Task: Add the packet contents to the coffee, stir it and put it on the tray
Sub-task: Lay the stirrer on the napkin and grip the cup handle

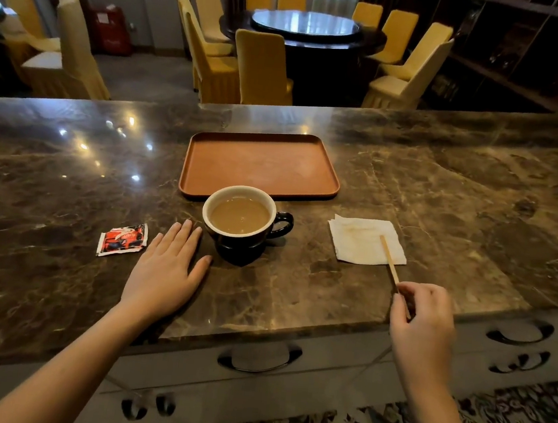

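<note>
A black cup point(245, 238) with a white inside holds light brown coffee and stands on the marble counter, its handle pointing right. Just behind it lies a bare brown tray point(262, 164). A red and white packet point(122, 239), crumpled, lies to the left of the cup. My left hand point(166, 270) rests flat on the counter between packet and cup, fingers apart, holding nothing. My right hand point(422, 321) pinches the near end of a wooden stir stick point(389, 259), whose far end lies on a white napkin point(366, 239).
The marble counter point(461, 203) stretches wide to both sides, with its front edge just under my wrists. Drawers with dark handles point(259, 355) sit below it. Yellow-covered chairs point(261, 68) and a round dining table point(306, 24) stand beyond the far edge.
</note>
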`<state>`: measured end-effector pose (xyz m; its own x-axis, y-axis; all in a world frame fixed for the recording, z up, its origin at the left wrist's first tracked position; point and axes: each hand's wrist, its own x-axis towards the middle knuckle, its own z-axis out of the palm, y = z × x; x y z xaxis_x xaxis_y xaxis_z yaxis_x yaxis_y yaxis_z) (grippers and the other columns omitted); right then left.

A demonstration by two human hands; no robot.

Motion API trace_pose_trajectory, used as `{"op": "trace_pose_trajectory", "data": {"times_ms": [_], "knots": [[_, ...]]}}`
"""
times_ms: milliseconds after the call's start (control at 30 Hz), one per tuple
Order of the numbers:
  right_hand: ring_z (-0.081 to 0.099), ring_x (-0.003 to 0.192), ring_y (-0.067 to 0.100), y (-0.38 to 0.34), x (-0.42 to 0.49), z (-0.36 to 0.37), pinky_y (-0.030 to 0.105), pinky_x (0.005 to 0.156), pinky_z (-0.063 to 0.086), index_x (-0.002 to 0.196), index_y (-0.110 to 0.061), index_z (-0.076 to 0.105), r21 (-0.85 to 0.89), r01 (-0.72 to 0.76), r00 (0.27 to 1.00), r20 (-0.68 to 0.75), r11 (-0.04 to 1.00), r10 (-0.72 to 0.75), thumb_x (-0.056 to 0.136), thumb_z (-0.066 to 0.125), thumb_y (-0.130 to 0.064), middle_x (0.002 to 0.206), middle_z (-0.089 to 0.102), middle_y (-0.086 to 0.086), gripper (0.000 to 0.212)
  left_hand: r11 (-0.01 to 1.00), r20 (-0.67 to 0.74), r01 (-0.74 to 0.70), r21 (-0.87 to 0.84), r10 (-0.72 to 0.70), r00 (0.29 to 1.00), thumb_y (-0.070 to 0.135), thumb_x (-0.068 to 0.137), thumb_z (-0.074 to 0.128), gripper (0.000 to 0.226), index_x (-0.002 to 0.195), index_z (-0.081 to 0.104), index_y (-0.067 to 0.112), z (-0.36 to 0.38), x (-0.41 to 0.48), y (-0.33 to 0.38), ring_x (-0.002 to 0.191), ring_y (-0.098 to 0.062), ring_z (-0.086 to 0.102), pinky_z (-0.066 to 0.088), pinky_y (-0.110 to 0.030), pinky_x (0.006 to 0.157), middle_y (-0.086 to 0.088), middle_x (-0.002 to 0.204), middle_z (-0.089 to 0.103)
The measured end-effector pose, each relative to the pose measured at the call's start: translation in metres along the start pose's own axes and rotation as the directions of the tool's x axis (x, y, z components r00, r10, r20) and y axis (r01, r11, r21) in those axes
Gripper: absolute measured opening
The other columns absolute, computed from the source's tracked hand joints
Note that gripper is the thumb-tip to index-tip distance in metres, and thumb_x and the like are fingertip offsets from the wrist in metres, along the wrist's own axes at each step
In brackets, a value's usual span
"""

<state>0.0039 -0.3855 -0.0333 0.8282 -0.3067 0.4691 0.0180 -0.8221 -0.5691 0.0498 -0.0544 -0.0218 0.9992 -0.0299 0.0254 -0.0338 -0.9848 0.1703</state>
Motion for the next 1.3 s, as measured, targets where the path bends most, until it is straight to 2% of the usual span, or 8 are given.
{"op": "trace_pose_trajectory", "data": {"times_ms": [133,467,600,700,800,1000,1133,1300], "knots": [[0.043,0.086,0.017,0.003,0.003,0.000,0.031,0.069,0.037,0.093,-0.005,0.062,-0.049,0.006,0.999,0.041,0.999,-0.004,0.081,0.058,-0.003,0.090,0.059,0.012,0.013,1.000,0.014,-0.005,0.005,0.005,1.000,0.049,0.094,0.020,0.061,0.145,0.006,0.020,0.000,-0.001,0.000,0.144,-0.014,-0.001,-0.002,-0.031,0.114,-0.002,0.157,0.002],[0.051,0.092,0.027,-0.009,0.015,-0.007,0.030,0.072,0.035,0.101,-0.005,0.062,0.002,0.020,0.999,0.045,1.000,-0.020,0.085,0.054,-0.008,0.093,0.059,0.012,0.018,1.000,0.045,-0.010,-0.026,0.011,0.999,0.047,0.094,0.028,0.061,0.145,0.012,0.018,-0.007,0.002,0.001,0.145,-0.018,0.005,0.004,-0.035,0.117,-0.005,0.157,0.009],[0.054,0.090,0.017,-0.037,0.032,-0.009,0.017,0.073,0.037,0.105,-0.008,0.062,0.145,0.111,0.983,0.131,0.983,-0.130,0.088,0.053,-0.013,0.098,0.061,0.005,0.020,1.000,0.031,0.003,-0.017,-0.003,1.000,0.041,0.093,0.036,0.058,0.142,0.024,0.012,-0.017,0.008,0.007,0.142,-0.024,0.018,0.014,-0.037,0.115,-0.011,0.154,0.023],[0.053,0.085,0.007,-0.063,0.049,-0.003,0.009,0.070,0.039,0.110,-0.014,0.061,0.264,0.120,0.956,0.228,0.957,-0.183,0.090,0.051,-0.022,0.102,0.059,-0.004,0.024,0.995,-0.100,0.018,-0.102,-0.028,0.995,0.031,0.092,0.043,0.047,0.132,0.040,0.006,-0.014,0.010,0.013,0.130,-0.030,0.035,0.026,-0.039,0.110,-0.016,0.140,0.042],[0.053,0.102,0.013,-0.085,0.065,0.017,0.022,0.085,0.041,0.120,-0.015,0.056,0.278,0.133,0.878,0.412,0.951,-0.243,0.091,0.048,-0.029,0.116,0.059,0.003,0.032,0.991,-0.151,0.011,-0.135,-0.031,0.988,0.031,0.092,0.043,0.050,0.134,0.037,0.005,-0.006,0.012,0.012,0.135,-0.032,0.029,0.021,-0.041,0.113,-0.019,0.144,0.036],[0.047,0.118,0.019,-0.110,0.084,0.056,0.025,0.093,0.034,0.132,-0.015,0.043,0.238,0.207,0.680,0.663,0.949,-0.315,0.094,0.043,-0.027,0.132,0.050,0.007,0.040,0.993,-0.064,0.010,-0.116,-0.018,0.998,0.040,0.094,0.032,0.060,0.145,0.014,0.014,-0.001,0.019,0.006,0.144,-0.021,0.011,0.009,-0.039,0.117,-0.008,0.156,0.017],[0.059,0.090,0.015,-0.116,0.096,0.064,0.021,0.071,0.046,0.115,-0.018,0.055,0.296,0.117,0.607,0.734,0.948,-0.304,0.092,0.047,-0.024,0.106,0.060,0.001,0.025,0.997,-0.032,0.014,-0.079,-0.016,0.999,0.043,0.095,0.026,0.059,0.145,0.012,0.017,0.001,0.020,0.005,0.145,-0.020,0.006,0.006,-0.038,0.118,-0.006,0.157,0.012],[0.056,0.069,0.008,-0.118,0.112,0.062,0.012,0.054,0.042,0.088,-0.020,0.060,0.359,0.024,0.511,0.798,0.933,-0.321,0.091,0.050,-0.028,0.080,0.060,-0.005,0.013,0.998,-0.028,0.013,-0.065,-0.014,0.999,0.045,0.095,0.024,0.059,0.145,0.011,0.018,0.003,0.020,0.006,0.145,-0.019,0.005,0.005,-0.038,0.118,-0.006,0.157,0.010]]}}
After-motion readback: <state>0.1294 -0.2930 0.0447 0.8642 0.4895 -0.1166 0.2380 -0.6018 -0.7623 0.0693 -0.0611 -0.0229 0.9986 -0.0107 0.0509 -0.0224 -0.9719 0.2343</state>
